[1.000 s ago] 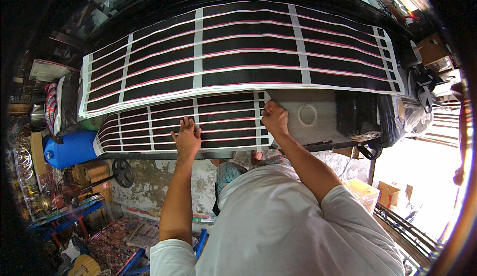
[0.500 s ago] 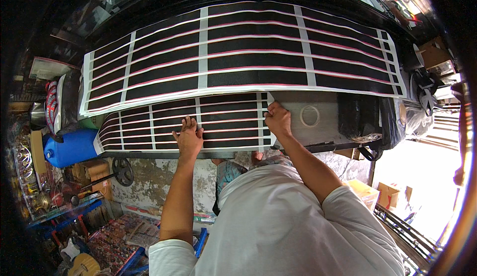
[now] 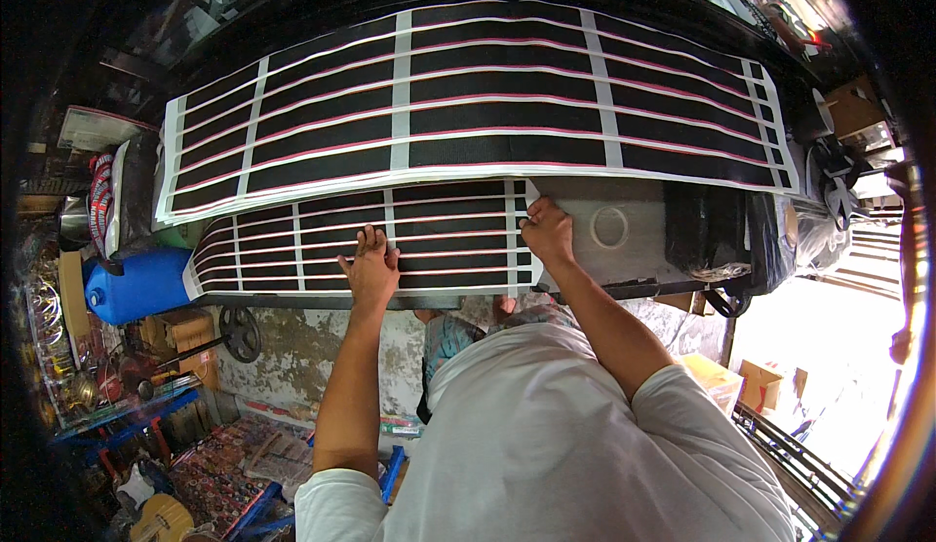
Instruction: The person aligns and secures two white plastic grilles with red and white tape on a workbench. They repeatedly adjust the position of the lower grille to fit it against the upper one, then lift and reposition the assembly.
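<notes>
Head view, lower sheet (image 3: pixel 434 229) part-covered, right hand (image 3: pixel 549 231), grip unclear

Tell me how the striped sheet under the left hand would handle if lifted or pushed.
The sheet would probably sag if lifted by one end, being long and thin-looking. It is likely light for its size, since its edge shows little thickness. Pushed, it might slide, as it lies flat, though the left hand spread on it should resist that.
</notes>
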`<state>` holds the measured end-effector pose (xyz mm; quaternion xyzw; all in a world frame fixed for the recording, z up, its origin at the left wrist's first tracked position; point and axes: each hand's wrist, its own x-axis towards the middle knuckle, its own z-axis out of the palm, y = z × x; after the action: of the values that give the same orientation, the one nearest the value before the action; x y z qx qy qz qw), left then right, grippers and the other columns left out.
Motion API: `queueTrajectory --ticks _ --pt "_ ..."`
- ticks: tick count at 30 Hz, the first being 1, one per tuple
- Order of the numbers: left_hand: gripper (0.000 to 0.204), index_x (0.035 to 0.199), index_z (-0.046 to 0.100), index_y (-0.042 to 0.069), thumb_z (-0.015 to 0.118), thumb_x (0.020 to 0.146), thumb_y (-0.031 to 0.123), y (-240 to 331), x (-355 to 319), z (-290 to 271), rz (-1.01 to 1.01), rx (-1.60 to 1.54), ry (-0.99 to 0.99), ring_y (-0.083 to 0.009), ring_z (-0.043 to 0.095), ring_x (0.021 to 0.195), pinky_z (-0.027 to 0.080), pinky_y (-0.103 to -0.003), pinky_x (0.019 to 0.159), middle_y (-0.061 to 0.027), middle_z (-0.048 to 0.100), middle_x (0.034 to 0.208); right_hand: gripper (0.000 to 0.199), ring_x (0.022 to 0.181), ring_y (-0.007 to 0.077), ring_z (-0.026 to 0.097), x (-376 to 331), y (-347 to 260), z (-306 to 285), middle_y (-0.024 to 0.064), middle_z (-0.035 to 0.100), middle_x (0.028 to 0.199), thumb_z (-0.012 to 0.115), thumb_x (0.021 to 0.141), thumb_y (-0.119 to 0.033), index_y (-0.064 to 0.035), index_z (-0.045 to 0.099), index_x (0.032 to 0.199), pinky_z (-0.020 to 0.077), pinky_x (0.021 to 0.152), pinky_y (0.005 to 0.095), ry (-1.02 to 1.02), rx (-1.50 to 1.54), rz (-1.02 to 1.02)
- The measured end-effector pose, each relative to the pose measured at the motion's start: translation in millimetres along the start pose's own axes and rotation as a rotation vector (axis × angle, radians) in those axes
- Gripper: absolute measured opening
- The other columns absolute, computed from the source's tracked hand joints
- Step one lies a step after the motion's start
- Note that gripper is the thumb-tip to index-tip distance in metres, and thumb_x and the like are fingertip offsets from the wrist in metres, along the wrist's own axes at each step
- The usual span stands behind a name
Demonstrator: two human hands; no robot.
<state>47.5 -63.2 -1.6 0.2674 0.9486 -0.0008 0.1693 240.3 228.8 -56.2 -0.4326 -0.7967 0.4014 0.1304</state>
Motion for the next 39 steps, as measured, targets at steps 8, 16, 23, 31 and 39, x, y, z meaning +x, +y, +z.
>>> queueTrajectory --ticks 8,16,23,31,39 --pt "0.049 0.152 0.059 0.008 0.060 0.107 0.028 -1.8 -10.9 24.0 0.077 0.006 0.296 -0.0343 0.039 0.157 0.026 -0.074 0.123 -0.0157 0.043 0.168 0.031 0.102 0.0422 0.075 -2.3 -18.5 -18.2 0.0210 0.075 0.105 0.081 0.084 -0.018 -0.0065 0.065 0.107 0.0588 0.089 0.0499 -0.099 -0.151 0.057" --pt "0.036 0.134 0.071 0.007 0.066 0.106 0.028 46.4 -33.2 26.0 0.375 -0.175 0.445 -0.0379 0.057 0.133 0.037 -0.065 0.120 -0.0187 0.062 0.138 0.025 0.105 0.0449 0.070 -15.4 -18.7 -24.5 0.0212 0.069 0.106 0.073 0.092 -0.008 -0.0053 0.057 0.111 0.0552 0.089 0.0565 -0.104 -0.141 -0.170" --pt "0.039 0.134 0.070 0.002 0.065 0.107 0.030 51.9 -32.5 27.3 0.350 -0.228 0.455 -0.0394 0.057 0.133 0.037 -0.065 0.122 -0.0193 0.062 0.138 0.025 0.107 0.0466 0.069 -15.3 -10.0 -22.0 0.0221 0.068 0.108 0.072 0.094 -0.008 -0.0066 0.056 0.113 0.0548 0.089 0.0572 -0.114 -0.116 -0.201" --pt "0.041 0.133 0.070 0.001 0.064 0.107 0.032 56.9 -31.1 27.0 0.350 -0.183 0.486 -0.0388 0.059 0.131 0.038 -0.063 0.122 -0.0193 0.062 0.136 0.025 0.102 0.0473 0.071 -12.2 -0.6 -17.0 0.0234 0.069 0.106 0.072 0.094 -0.008 -0.0053 0.055 0.113 0.0558 0.089 0.0568 -0.142 -0.105 -0.167" --pt "0.028 0.124 0.073 -0.001 0.069 0.099 0.012 47.3 -14.0 17.8 0.347 -0.172 0.417 -0.0394 0.066 0.112 0.052 -0.055 0.106 -0.0187 0.069 0.118 0.023 0.097 0.0453 0.071 -13.3 -1.7 -18.0 0.0230 0.070 0.099 0.073 0.092 -0.006 -0.0050 0.059 0.110 0.0561 0.086 0.0536 -0.064 -0.100 -0.245"
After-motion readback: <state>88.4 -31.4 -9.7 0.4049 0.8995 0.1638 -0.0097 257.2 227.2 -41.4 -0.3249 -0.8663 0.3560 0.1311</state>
